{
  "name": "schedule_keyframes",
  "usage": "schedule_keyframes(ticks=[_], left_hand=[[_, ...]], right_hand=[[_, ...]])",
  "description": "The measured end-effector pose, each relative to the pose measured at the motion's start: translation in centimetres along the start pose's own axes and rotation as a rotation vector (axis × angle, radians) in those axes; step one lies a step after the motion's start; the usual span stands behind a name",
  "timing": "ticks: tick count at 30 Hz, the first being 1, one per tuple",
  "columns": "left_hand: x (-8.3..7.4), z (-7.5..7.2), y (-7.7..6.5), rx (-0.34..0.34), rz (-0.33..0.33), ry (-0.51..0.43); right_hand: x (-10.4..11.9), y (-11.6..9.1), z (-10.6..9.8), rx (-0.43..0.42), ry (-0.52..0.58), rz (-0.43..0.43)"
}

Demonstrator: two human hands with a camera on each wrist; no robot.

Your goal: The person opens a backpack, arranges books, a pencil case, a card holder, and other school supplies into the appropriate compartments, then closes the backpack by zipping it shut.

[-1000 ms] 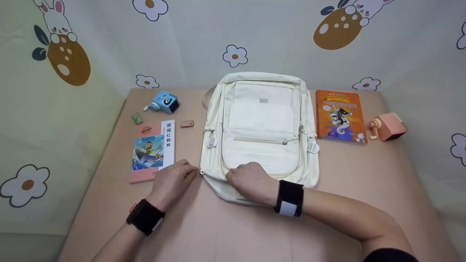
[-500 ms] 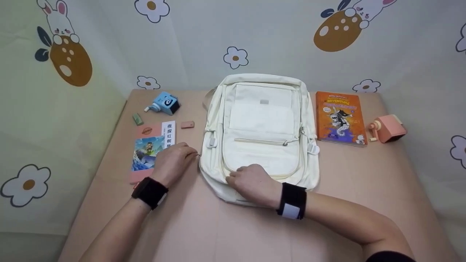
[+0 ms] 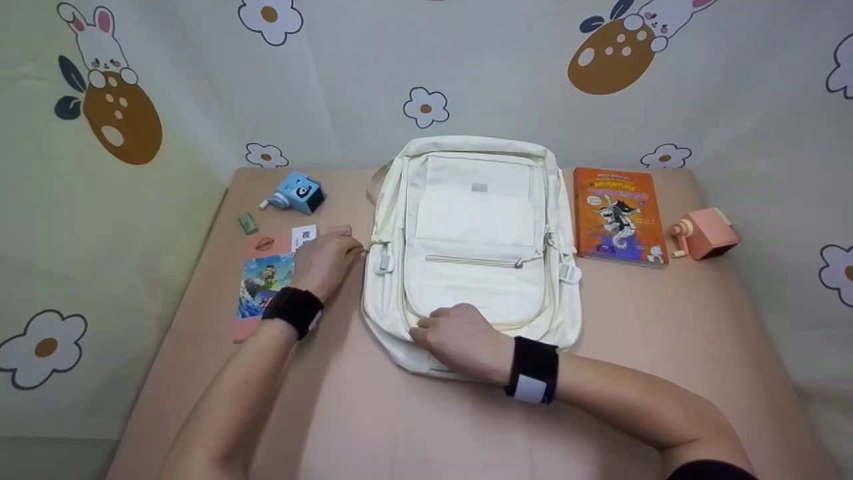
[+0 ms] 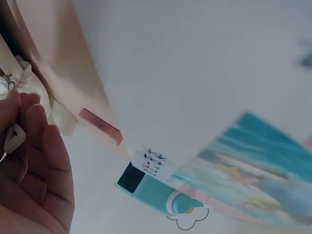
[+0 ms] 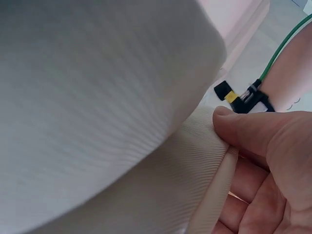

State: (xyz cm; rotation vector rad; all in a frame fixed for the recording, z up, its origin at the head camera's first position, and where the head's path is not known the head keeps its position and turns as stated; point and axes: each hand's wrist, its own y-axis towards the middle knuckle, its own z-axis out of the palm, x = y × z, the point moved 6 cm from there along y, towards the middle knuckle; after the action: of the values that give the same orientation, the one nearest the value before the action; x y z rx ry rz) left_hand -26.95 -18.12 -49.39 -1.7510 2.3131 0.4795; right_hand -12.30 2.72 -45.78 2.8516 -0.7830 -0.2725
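White backpack point(image 3: 476, 220) lying front-up mid surface point(image 3: 453, 433); left hand point(image 3: 326, 267) at its left edge, grip pinching zipper pull point(image 4: 9, 83); right hand point(image 3: 460, 340) at lower front, grip pinching bag fabric point(image 5: 200, 161); pink book point(image 3: 256, 287) left of bag, partly hidden by left hand in head view; blue crank box point(image 3: 300, 193) behind it; orange book point(image 3: 620, 217) right of bag, just beside pink crank box point(image 3: 710, 233)

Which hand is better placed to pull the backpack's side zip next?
Left, likely: the left hand pinches the zipper pull at the side of the backpack, while the right hand grips its lower part.
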Motion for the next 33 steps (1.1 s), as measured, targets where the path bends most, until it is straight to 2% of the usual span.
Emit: schedule_keyframes(ticks=[4,8,13,17,21,24,29,33], left_hand=[[0.3,0.4,0.9,0.026,-0.042,-0.021],[0.2,0.5,1.1,0.051,-0.067,-0.009],[-0.5,0.3,1.0,0.056,-0.06,0.032],[-1.7,-0.1,0.5,0.05,-0.029,0.085],[-4.0,-0.6,-0.6,0.029,0.051,0.103],[-5.9,-0.8,-1.9,0.056,0.135,0.076],[-8.2,-0.1,-4.7,0.213,0.281,-0.005],[-9.1,0.4,-6.6,0.287,0.38,-0.064]], right_hand=[[-0.1,0.0,0.1,0.022,0.011,0.009],[-0.1,0.0,0.3,0.051,0.023,0.025],[-0.2,-0.5,0.5,0.048,0.048,0.028],[-0.6,-1.8,0.3,0.023,0.099,0.037],[-1.7,-4.2,0.1,0.016,0.18,0.091],[-2.8,-6.3,-0.2,-0.009,0.228,0.154],[-4.9,-10.0,-0.6,-0.083,0.295,0.233],[-6.6,-12.7,-0.7,-0.1,0.333,0.268]])
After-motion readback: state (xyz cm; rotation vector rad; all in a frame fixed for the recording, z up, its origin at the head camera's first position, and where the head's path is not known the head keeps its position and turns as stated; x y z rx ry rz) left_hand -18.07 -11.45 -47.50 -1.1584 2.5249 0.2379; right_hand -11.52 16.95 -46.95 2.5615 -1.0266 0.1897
